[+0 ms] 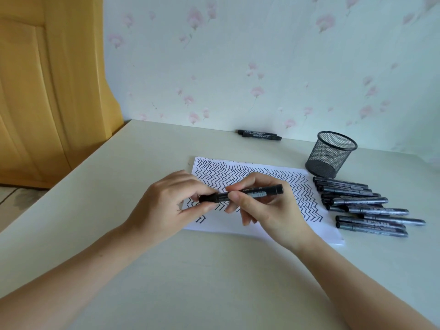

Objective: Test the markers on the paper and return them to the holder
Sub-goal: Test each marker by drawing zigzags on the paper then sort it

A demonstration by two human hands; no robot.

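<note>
A black marker [259, 191] lies level between both hands above the white paper [238, 226], which is covered in rows of black zigzag strokes. My right hand [266, 210] pinches the marker's barrel near its middle. My left hand [171, 201] grips the marker's left end, where the cap sits. The black mesh holder [331, 154] stands upright at the paper's far right corner and looks empty. Several black markers [364, 207] lie in a loose pile on the table right of the paper.
Two more black markers [259, 135] lie side by side against the floral wall at the back of the pale table [214, 282]. A yellow wooden door [47, 91] stands to the left, beyond the table's edge.
</note>
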